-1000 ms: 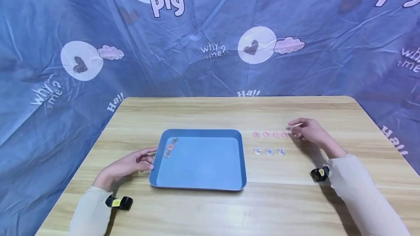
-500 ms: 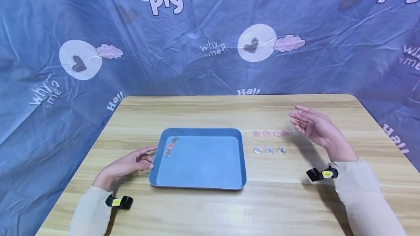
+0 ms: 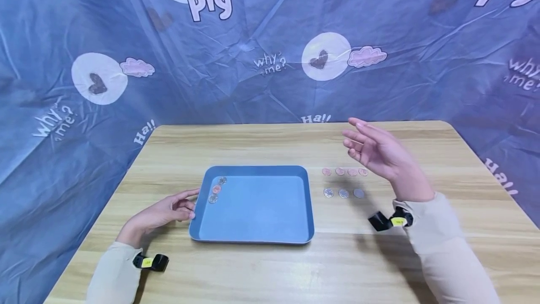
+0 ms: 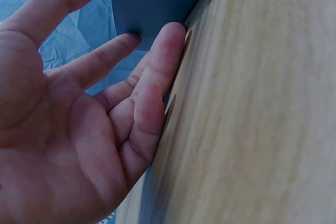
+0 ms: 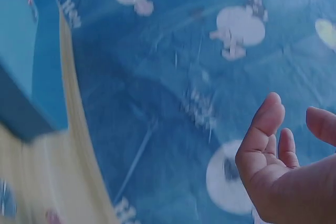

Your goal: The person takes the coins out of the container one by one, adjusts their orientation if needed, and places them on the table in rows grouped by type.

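Note:
My left hand [image 3: 162, 212] rests on the table at the left side of a blue rectangular tray [image 3: 257, 215], its fingertips touching the outer wall. In the left wrist view the thumb [image 4: 58, 1] and a finger meet that wall, and the other fingers curl loosely. Inside the tray, near its left wall, lie a copper-coloured coin [image 3: 217, 189] and two silver coins, one of them [image 3: 213, 198] closest to me. My right hand [image 3: 379, 154] hovers over the table behind the loose coins, fingers relaxed and holding nothing.
Right of the tray lies a row of several copper-pink coins [image 3: 340, 171]. Nearer me is a row of three silver coins [image 3: 343, 193]. A printed blue cloth [image 3: 236, 83] hangs behind the wooden table [image 3: 253, 271].
My right hand has risen from the end of the copper-pink row, its fingers spreading, and has moved left. The left hand stays at the tray, and the coins keep their places.

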Available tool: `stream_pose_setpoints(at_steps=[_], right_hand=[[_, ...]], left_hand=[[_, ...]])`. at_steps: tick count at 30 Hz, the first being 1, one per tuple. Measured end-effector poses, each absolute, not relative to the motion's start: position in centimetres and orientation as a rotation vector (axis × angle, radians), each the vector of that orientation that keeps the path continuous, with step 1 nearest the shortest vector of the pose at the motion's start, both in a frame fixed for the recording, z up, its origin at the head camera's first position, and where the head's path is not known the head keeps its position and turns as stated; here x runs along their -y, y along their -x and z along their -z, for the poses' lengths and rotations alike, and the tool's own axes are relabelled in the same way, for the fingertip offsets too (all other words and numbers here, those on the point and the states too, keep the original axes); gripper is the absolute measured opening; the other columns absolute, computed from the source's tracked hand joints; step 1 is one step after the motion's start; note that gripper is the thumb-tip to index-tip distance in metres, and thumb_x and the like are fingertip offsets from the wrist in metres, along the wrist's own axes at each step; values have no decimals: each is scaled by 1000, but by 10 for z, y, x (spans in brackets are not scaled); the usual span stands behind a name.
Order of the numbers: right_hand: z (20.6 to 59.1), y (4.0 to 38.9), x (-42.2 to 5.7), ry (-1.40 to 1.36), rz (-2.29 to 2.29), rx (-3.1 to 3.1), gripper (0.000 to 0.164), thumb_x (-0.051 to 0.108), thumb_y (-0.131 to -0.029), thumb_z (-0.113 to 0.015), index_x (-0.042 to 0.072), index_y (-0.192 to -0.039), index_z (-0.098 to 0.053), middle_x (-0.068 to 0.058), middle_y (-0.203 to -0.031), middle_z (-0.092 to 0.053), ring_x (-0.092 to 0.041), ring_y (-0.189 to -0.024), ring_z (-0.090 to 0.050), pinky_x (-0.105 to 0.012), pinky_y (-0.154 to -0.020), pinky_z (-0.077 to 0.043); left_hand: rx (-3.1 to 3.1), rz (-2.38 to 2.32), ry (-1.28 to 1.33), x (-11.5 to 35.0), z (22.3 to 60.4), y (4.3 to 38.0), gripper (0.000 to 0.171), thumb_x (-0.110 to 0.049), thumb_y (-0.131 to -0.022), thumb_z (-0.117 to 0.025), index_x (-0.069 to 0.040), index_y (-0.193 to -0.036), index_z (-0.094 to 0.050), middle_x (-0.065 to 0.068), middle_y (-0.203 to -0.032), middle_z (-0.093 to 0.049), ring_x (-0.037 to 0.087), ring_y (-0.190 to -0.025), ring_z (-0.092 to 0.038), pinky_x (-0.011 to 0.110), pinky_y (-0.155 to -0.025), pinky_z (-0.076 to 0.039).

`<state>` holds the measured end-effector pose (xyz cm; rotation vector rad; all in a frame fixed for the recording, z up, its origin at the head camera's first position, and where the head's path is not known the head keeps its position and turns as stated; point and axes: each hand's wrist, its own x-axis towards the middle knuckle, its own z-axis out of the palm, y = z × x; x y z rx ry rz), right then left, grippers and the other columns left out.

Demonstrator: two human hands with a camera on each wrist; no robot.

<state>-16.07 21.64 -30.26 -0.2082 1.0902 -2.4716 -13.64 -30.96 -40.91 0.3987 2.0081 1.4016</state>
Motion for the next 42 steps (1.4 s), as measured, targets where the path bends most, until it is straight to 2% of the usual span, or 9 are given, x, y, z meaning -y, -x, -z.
stream_pose_setpoints(at_steps=[7,16,26,37,42], right_hand=[[289,165,-180,282,2422,-1156,19,16,-102,-45,12,-114,-58,-6,-102,-68,-18,-86,-64,-26,-75,-53],[288,172,-131,194,2328,-1320,15,19,-99,-53,17,-112,-60,-1,-99,-66,-16,-84,-62,-23,-74,-50],[291,183,-78,258,2197,-1374,16,13,-103,-40,16,-114,-52,2,-98,-66,-11,-80,-63,-21,-69,-51],[320,202,-21,168,2213,-1225,16,11,-101,-43,14,-114,-53,0,-93,-63,-11,-74,-60,-19,-64,-49],[340,207,4,231,2167,-1261,18,13,-102,-44,11,-117,-54,2,-91,-64,-10,-75,-59,-19,-64,-48]], left_hand=[[-1996,-1422,-418,308,407,136,80,-10,-93,-61,11,-150,-9,7,-107,-54,5,-95,-58,19,-85,-53],[-1988,-1427,-419,308,403,136,79,-10,-93,-61,11,-150,-9,7,-107,-54,5,-95,-58,18,-84,-53],[-1974,-1424,-417,308,406,137,81,-10,-93,-61,12,-149,-8,7,-107,-54,5,-94,-59,19,-85,-52],[-1994,-1408,-399,312,407,136,80,-11,-93,-61,9,-151,-9,9,-109,-52,7,-94,-58,20,-85,-53],[-2008,-1393,-398,310,407,137,79,-12,-93,-61,9,-151,-11,11,-111,-53,7,-96,-58,20,-86,-53]])
